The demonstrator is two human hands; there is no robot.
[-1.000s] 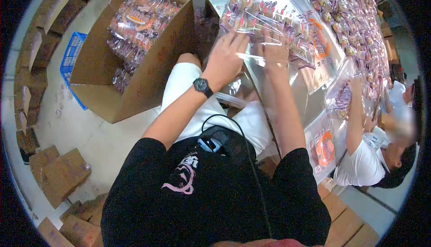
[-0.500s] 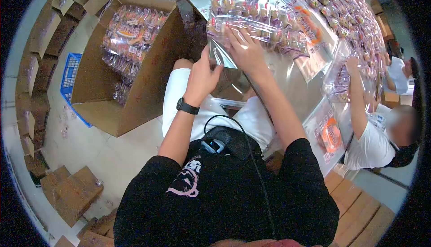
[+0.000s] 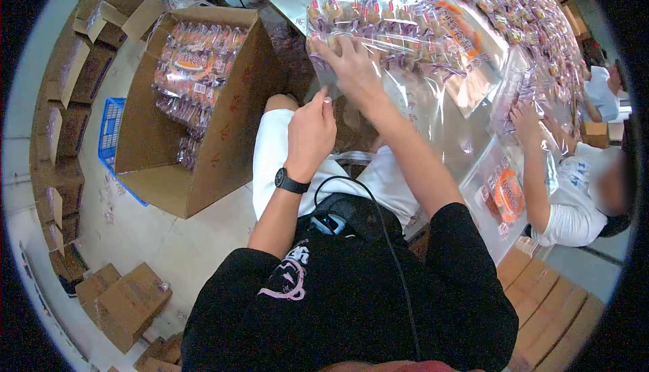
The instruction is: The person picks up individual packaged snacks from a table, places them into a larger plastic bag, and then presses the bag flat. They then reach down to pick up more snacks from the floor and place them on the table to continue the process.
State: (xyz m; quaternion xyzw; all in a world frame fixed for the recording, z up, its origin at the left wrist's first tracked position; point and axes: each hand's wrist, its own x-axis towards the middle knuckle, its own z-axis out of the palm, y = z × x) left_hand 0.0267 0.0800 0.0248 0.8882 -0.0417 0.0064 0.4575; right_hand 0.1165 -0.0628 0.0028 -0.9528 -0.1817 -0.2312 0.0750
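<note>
A large clear plastic bag [image 3: 399,34] lies on the table in front of me, filled with rows of small wrapped snacks. My right hand [image 3: 355,75] rests on the near left part of this bag, fingers spread and slightly bent. Below it, my left hand [image 3: 312,132] is closed, with thumb and forefinger pinched at the bag's loose clear edge. A black watch [image 3: 291,181] sits on my left wrist. Beside the filled bag lies a flat printed bag [image 3: 466,88] with an orange design.
An open cardboard box [image 3: 223,129] with packed snack bags [image 3: 196,61] stands at left, by a blue crate [image 3: 111,129]. Many loose wrapped snacks [image 3: 500,7] cover the far table. At right a co-worker's hand [image 3: 527,122] touches another bag. Printed bags [image 3: 503,196] lie nearby.
My left hand has closed from a wider grip on the bag's edge. My right hand has shifted left, its fingers more spread. The co-worker's hand has moved down along their bag.
</note>
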